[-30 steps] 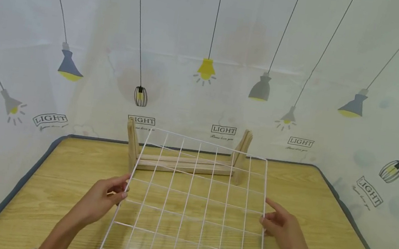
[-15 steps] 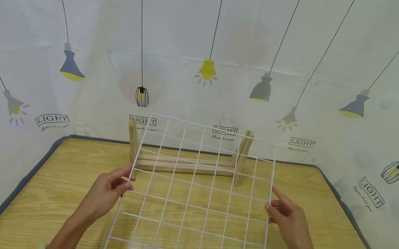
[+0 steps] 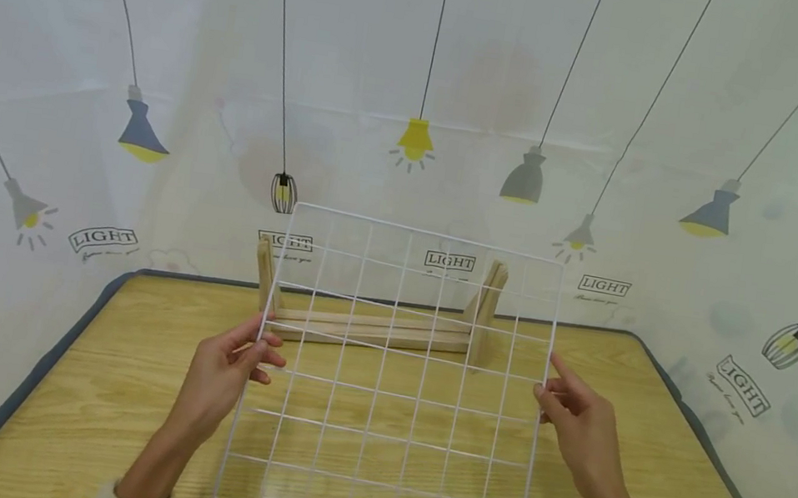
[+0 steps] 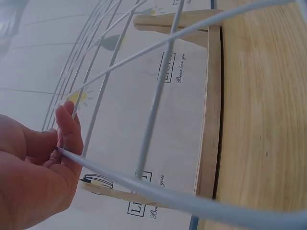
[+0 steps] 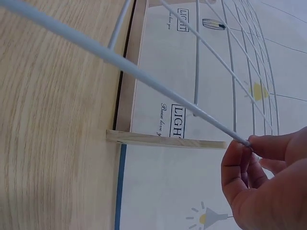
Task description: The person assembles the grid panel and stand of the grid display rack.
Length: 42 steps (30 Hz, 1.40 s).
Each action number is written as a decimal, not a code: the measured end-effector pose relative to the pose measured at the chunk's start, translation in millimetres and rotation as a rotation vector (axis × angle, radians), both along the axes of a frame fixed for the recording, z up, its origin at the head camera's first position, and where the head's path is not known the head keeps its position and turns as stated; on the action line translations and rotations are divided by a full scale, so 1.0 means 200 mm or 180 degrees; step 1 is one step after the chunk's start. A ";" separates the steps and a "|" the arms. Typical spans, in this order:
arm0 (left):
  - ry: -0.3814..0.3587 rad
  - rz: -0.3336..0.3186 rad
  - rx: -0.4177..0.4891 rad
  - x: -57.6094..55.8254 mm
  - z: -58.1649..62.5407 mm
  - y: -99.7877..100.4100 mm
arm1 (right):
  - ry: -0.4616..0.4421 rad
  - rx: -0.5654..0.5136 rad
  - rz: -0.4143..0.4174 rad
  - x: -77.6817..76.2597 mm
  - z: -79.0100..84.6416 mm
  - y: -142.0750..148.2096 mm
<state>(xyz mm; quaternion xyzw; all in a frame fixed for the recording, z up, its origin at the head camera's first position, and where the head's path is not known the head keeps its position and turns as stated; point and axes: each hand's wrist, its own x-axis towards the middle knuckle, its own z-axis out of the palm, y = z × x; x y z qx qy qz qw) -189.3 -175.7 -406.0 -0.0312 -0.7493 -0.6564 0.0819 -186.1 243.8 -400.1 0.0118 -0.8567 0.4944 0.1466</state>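
Note:
A white wire grid panel [image 3: 377, 387] is held up between both hands, tilted with its far edge raised. My left hand [image 3: 214, 376] pinches the panel's left side bar between thumb and fingers. On the opposite bar, my right hand [image 3: 583, 429] has a similar pinch, which the right wrist view shows with the thumb and fingertips closed on the rod. Behind the panel, a wooden stand [image 3: 373, 333] with two uprights and a low crosspiece rests on the table, partly seen through the wires.
The wood-grain table [image 3: 128, 348] has a dark blue edge at its back and sides. Beyond it hangs a pale sheet [image 3: 364, 51] printed with lamps and "LIGHT" labels, enclosing the table on three sides.
Both hands have raised the wire grid panel, and it stands more upright. Its top edge now overlaps the printed sheet, and its near edge has come into view. The wooden stand has stayed put.

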 end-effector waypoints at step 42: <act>0.0812 -0.0090 0.1072 -0.03 0.00 0.07 | 0.1207 -0.0015 -0.0378 -0.02 0.06 -0.09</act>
